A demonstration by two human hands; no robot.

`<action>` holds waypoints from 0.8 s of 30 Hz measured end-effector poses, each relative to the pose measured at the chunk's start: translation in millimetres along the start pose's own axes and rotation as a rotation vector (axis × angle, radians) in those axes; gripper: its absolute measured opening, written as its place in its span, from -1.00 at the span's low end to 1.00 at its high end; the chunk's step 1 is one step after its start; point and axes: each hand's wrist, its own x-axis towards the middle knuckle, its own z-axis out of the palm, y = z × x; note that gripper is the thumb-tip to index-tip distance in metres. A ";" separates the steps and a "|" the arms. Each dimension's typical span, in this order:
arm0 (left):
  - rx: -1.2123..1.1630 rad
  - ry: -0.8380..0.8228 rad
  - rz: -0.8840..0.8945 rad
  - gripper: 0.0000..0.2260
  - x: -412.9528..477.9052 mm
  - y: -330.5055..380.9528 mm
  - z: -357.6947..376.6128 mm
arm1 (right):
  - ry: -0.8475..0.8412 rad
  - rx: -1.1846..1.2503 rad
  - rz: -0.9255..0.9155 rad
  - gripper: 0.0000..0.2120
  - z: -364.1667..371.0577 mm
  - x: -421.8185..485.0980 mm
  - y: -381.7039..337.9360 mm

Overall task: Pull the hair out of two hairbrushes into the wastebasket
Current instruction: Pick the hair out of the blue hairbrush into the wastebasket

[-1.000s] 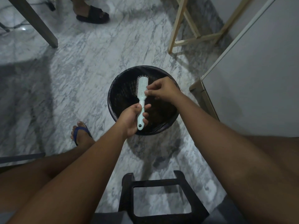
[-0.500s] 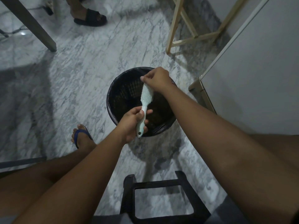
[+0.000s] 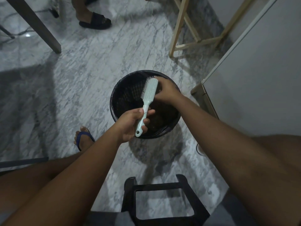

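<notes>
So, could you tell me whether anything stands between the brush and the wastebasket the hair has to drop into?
Nothing visible does. The left hand grips the brush by its handle over the open wastebasket, and the right hand is at the brush head's edge, also above the opening.

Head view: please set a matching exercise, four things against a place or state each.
1 hairbrush
2 wastebasket
3 left hand
4 right hand

A grips the brush's handle
B black-lined, below the brush
C at the brush's bristled head
D mint green, held up over the basket

Pairs: 1-D, 2-B, 3-A, 4-C
</notes>
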 end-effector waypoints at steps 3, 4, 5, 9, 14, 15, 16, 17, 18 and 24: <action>0.015 -0.039 0.032 -0.72 -3.6 3.4 0.6 | 0.213 0.020 0.036 -0.83 -7.7 6.9 -10.9; 0.008 -0.043 0.052 -0.71 -4.9 4.7 0.3 | 0.238 0.075 0.098 -0.81 -9.7 8.2 -13.8; -0.006 -0.039 0.072 -0.71 -6.0 5.8 -0.2 | 0.229 0.178 0.158 -0.75 -10.1 7.1 -16.2; -0.062 0.015 0.132 -0.71 -8.0 10.5 -3.7 | -0.009 0.246 0.384 -0.69 -0.3 -10.4 -15.1; -0.030 0.081 0.106 -0.72 -8.9 5.7 -3.1 | -0.084 -0.039 0.064 -0.14 13.6 -27.2 -2.7; -0.001 0.093 0.089 -0.72 -9.2 2.9 -2.8 | -0.034 -0.002 0.009 -0.04 15.1 -27.8 -5.2; 0.023 0.099 0.074 -0.72 -9.6 0.2 -2.9 | 0.023 0.021 -0.041 -0.02 15.8 -27.1 -7.6; 0.040 0.102 0.063 -0.72 -10.4 -2.1 -3.0 | 0.072 0.025 -0.073 -0.07 15.7 -25.4 -10.3; 0.050 0.104 0.057 -0.72 -11.6 -4.0 -2.9 | 0.115 0.023 -0.091 -0.18 14.4 -24.3 -12.6; 0.013 0.090 0.075 -0.73 -16.6 -6.2 -3.9 | 0.275 0.058 -0.022 -0.76 2.3 -20.4 -16.0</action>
